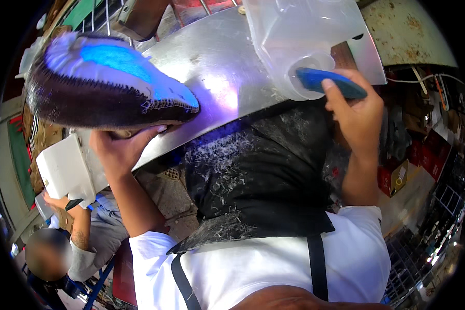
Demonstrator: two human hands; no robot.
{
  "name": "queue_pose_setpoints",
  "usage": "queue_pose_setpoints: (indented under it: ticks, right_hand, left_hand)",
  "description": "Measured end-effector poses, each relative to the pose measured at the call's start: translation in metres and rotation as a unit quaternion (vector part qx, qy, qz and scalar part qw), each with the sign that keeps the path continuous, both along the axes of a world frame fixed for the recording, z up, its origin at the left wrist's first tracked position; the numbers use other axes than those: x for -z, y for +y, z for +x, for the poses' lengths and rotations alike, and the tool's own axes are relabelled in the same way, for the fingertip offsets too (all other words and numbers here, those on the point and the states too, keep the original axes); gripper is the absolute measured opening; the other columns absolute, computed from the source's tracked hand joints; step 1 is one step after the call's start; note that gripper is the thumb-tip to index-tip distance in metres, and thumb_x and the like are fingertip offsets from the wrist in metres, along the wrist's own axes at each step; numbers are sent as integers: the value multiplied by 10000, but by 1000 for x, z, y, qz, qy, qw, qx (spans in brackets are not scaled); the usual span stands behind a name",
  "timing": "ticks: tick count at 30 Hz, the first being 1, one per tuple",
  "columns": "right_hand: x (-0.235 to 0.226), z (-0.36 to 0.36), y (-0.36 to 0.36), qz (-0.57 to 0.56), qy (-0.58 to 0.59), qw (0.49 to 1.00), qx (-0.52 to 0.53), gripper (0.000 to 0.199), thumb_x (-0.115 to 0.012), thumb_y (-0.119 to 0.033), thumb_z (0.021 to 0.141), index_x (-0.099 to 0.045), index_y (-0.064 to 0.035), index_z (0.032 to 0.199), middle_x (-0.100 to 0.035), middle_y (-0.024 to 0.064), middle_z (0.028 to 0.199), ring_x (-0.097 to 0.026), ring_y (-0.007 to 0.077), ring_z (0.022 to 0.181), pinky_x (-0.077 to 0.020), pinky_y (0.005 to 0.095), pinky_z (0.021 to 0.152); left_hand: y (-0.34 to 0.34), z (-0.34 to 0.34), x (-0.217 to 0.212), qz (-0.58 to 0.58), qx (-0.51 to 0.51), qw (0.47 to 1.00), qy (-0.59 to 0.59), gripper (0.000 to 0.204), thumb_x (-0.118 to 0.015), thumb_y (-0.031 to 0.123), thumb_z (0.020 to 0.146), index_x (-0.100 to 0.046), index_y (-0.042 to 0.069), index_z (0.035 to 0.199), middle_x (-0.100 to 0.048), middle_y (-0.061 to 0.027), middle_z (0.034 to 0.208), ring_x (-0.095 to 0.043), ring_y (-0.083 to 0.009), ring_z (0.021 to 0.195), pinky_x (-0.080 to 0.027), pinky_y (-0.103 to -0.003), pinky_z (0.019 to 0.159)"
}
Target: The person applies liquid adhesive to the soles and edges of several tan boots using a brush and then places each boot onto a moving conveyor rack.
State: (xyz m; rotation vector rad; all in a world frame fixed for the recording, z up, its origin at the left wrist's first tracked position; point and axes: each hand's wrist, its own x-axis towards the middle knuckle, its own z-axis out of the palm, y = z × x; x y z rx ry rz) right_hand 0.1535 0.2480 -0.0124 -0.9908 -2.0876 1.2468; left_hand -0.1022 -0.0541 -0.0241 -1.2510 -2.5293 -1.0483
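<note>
My left hand [121, 152] grips a dark brown shoe upper [82, 106] from below, its underside turned up. Ragged stitches run along the upper's edge around a pale bottom, part of which glows bright blue under a light. In my right hand [359, 111] is a flat blue-handled tool [333, 82], with thumb and fingers closed about it. The tool's far end points into the round mouth of a translucent plastic container [294, 41]; whatever is at its tip is hidden there.
A shiny metal work plate [191, 67] spans the space before me, over my black apron [274, 165] strewn with white shavings. A white plastic box [64, 168] stands at the left. Another person [95, 237] sits at lower left; red boxes [434, 155] lie at right.
</note>
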Motion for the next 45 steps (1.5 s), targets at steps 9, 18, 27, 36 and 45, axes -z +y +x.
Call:
queue_pose_setpoints:
  ticks: [9,18,27,36,45]
  right_hand:
    - [15,7,33,89,48,969,-224,228,-732,-73,908,-698,45,1100,-717,98,881,-627,63,767,-475,191,662]
    - [0,14,38,-370,56,926,-38,150,-732,-140,893,-668,-7,919,-659,34,748,-621,109,587,-478,228,465]
    - [7,4,-26,-570,245,775,-121,184,-641,-121,931,-630,53,992,-689,178,785,-663,228,548,-543,317,442]
    - [25,-38,-61,-172,408,864,-241,382,-642,-160,985,-578,103,1254,-722,201,1039,-738,284,906,-623,379,799]
    - [-25,-7,-18,-73,316,839,-437,322,-752,-121,872,-675,87,1105,-724,239,974,-738,295,790,-612,352,704]
  left_hand:
    - [-9,10,-5,-61,15,995,-75,686,-964,134,633,-592,-41,1182,-686,-138,1062,-652,-213,977,-515,-343,901]
    - [4,-4,-17,134,53,935,-325,1186,-847,10,678,-114,47,1610,-618,-210,1289,-663,-265,1094,-535,-357,936]
    - [38,21,-20,173,124,787,-579,1099,-819,258,627,-305,-11,1560,-491,-176,1482,-525,-236,1323,-356,-325,1124]
    - [46,40,-24,175,156,767,-597,1036,-834,186,655,-344,2,1549,-519,-152,1462,-533,-205,1303,-379,-299,1095]
    - [39,37,-29,159,158,771,-597,1037,-837,153,657,-335,2,1552,-539,-147,1440,-545,-196,1281,-390,-293,1083]
